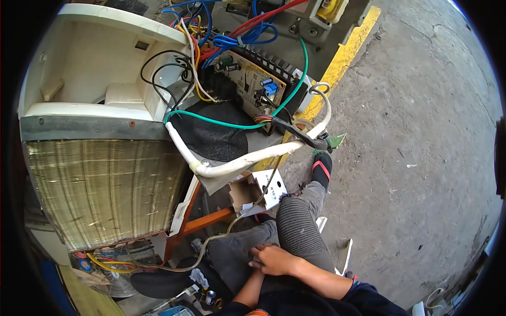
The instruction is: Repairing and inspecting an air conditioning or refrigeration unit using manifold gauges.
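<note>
Both hands rest together on my lap, over the grey trousers [304, 229]. My right hand [278, 259] lies on top, its fingers bent and closed over my left hand [256, 270]. Most of the left hand is hidden beneath it, so its fingers do not show. No tool or part is visible in either hand. Ahead of my knees stands an opened appliance with a finned coil [105, 184], a cream plastic housing [95, 63] and a circuit board [253, 87]. A white wrapped tube [253, 158] and a green wire [216, 122] cross in front of the board.
An open cardboard box [271, 188] sits beyond my knees beside an orange metal bar [208, 220]. A beige cable [232, 224] hangs past my left leg. Bundled blue wires [237, 39] lie at the back. A yellow painted edge [350, 52] borders the concrete floor [416, 158].
</note>
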{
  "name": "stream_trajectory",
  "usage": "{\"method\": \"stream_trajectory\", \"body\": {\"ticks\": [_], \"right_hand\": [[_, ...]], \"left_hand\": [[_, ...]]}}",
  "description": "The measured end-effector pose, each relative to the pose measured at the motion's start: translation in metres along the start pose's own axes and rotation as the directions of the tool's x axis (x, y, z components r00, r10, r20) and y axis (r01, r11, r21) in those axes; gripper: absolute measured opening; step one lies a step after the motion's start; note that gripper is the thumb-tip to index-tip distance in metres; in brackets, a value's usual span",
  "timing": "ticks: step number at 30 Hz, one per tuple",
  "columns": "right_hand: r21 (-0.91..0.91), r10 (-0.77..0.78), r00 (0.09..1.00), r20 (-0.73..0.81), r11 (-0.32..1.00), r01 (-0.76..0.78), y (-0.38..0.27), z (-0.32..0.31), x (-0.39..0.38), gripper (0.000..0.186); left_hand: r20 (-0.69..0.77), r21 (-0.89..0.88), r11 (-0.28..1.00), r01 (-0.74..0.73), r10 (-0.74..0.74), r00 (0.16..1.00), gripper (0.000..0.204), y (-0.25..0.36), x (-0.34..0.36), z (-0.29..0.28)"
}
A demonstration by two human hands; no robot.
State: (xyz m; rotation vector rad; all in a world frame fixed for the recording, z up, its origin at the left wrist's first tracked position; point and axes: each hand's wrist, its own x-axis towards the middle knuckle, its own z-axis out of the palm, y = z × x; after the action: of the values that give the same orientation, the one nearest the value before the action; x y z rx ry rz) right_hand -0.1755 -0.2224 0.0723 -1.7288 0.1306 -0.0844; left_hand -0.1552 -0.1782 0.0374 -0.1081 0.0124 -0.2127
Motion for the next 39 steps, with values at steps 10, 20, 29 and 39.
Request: {"method": "stream_trajectory", "body": {"ticks": [10, 20, 29, 39], "right_hand": [[0.007, 0.005, 1.0, -0.023, 1.0, -0.005, 0.0, -0.002, -0.003, 0.032], [-0.022, 0.037, 0.998, -0.051, 0.999, -0.038, 0.0, -0.004, -0.006, 0.031], [-0.169, 0.061, 0.998, 0.003, 0.984, -0.06, -0.009, 0.019, 0.011, 0.031], [-0.463, 0.216, 0.976, -0.012, 0.864, -0.197, -0.005, 0.05, 0.027, 0.036]], "left_hand": [[0.121, 0.387, 0.878, 0.281, -0.351, 0.929, 0.033, -0.016, -0.009, 0.008], [0.108, 0.689, 0.586, 0.426, -0.664, 0.739, 0.031, -0.018, -0.012, 0.006], [-0.506, 0.689, -0.708, -0.156, -0.623, 0.596, 0.037, 0.225, 0.034, -0.097], [-0.692, 0.586, -0.808, -0.067, -0.541, 0.478, 0.035, 0.193, 0.058, -0.053]]}}
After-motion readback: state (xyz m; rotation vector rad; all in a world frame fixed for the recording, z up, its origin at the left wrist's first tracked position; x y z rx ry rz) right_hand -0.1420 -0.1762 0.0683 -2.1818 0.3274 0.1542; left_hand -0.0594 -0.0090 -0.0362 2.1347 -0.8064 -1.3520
